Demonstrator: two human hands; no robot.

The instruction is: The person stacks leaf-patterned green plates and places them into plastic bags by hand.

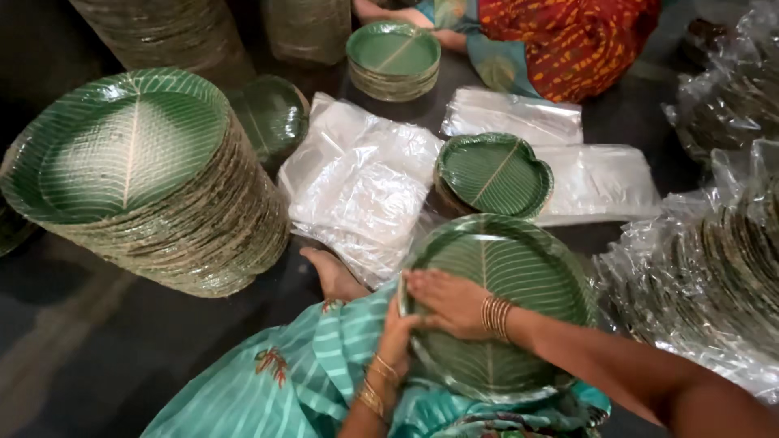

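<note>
The right hand (450, 304) lies spread flat on the plates (519, 276) in the lap, pressing them steady, while the left hand (398, 332) cups their near edge, probably squaring them; its fingers are partly hidden. Bags (361, 182) lie just beyond, within reach.

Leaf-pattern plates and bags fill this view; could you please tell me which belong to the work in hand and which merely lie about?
In hand: round plate stack, right hand, left hand.

Lying about: tall plate stack, clear bags, scalloped plates, bagged plates.
</note>
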